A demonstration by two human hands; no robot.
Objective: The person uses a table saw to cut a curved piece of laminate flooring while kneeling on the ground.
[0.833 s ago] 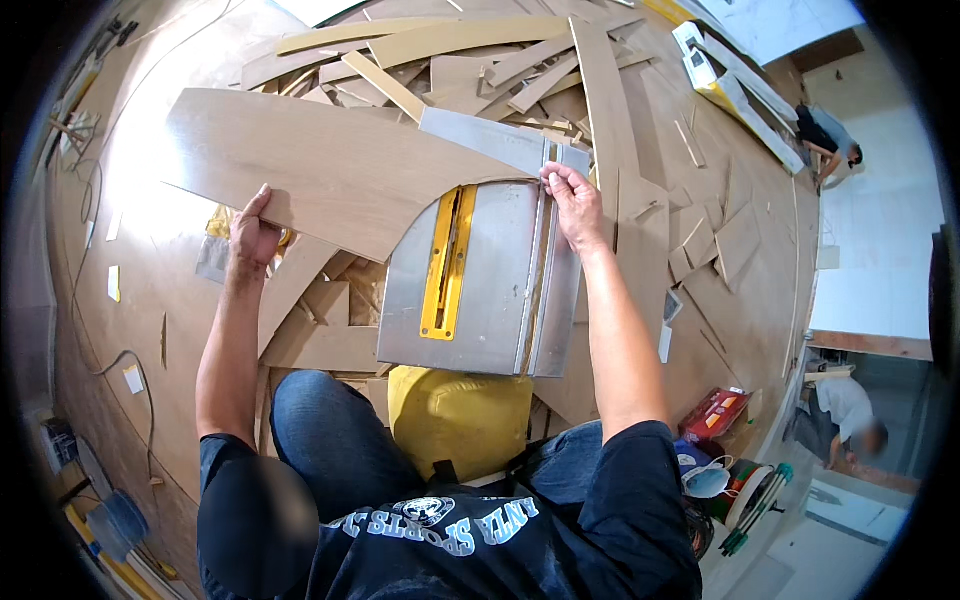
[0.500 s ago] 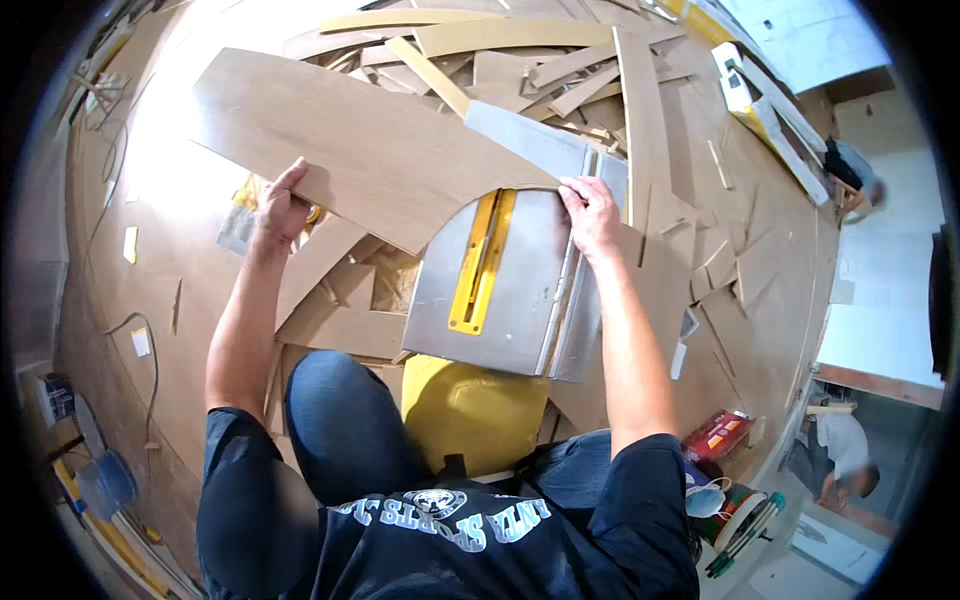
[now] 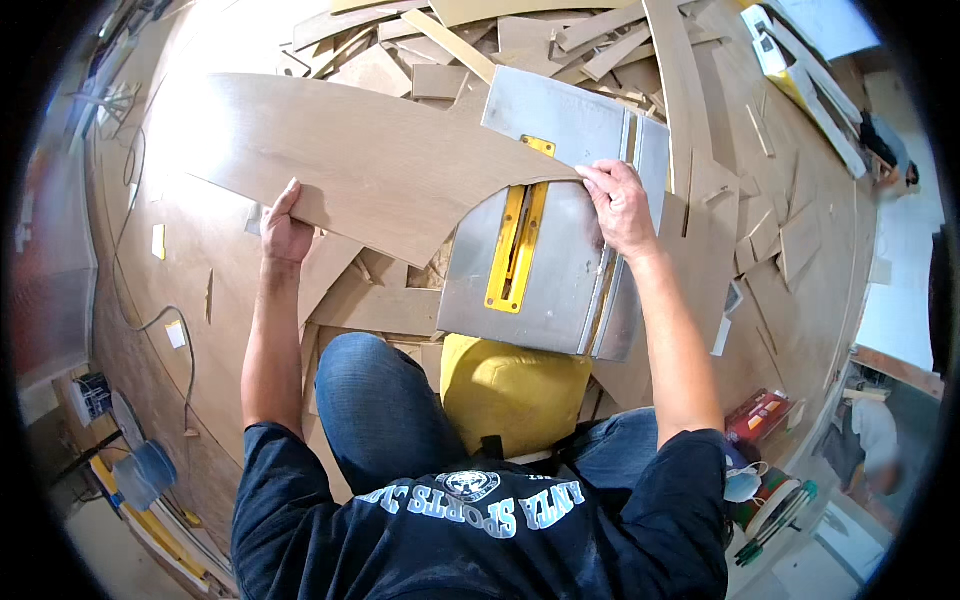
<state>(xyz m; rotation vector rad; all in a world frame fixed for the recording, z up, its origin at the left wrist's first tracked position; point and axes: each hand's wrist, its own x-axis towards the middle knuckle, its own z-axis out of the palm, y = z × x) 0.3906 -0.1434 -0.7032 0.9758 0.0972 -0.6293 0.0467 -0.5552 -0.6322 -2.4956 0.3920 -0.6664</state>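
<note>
A large brown wooden board [image 3: 370, 150] with a concave curved edge spans between my hands over a small table saw with a grey metal top [image 3: 575, 115]. My left hand [image 3: 287, 228] grips the board's near edge toward its left part, thumb on top. The fingers of my right hand [image 3: 622, 205] pinch its narrow right tip above the saw top. The board covers part of the yellow slotted insert [image 3: 535, 225]. Whether a blade stands up in the slot I cannot make out. The saw's yellow body [image 3: 510, 400] sits between my knees.
Several wood offcuts [image 3: 370, 75] lie heaped beyond the saw, and a long board [image 3: 675, 80] stretches along its right. A cable [image 3: 185, 385] runs along the floor at left. At right are a red box [image 3: 758, 415] and two other people, at the rim.
The board's left end has swung toward me, so the board lies more level across the view. Both hands keep their hold. The whole view has shifted, with the saw now farther right.
</note>
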